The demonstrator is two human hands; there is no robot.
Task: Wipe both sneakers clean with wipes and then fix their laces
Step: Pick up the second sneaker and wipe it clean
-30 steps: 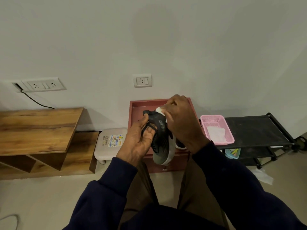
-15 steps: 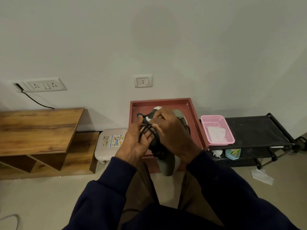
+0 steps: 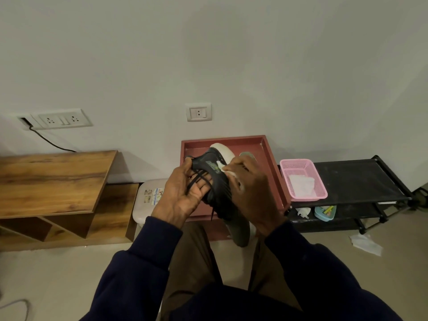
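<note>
Our left hand [image 3: 185, 195] grips the black sneaker [image 3: 215, 184] from the left, fingers curled round it with the laces [image 3: 196, 181] lying across the palm. Our right hand [image 3: 250, 191] pinches a white wipe [image 3: 221, 166] against the shoe's side. We're holding the sneaker up over the red tray [image 3: 231, 139], and off to the right a pink basket [image 3: 297, 161] sits on the black rack [image 3: 361, 179].

Dim, even indoor light — soft shadows, no glare, slight softness, and wide-angle bending at the edges.
</note>
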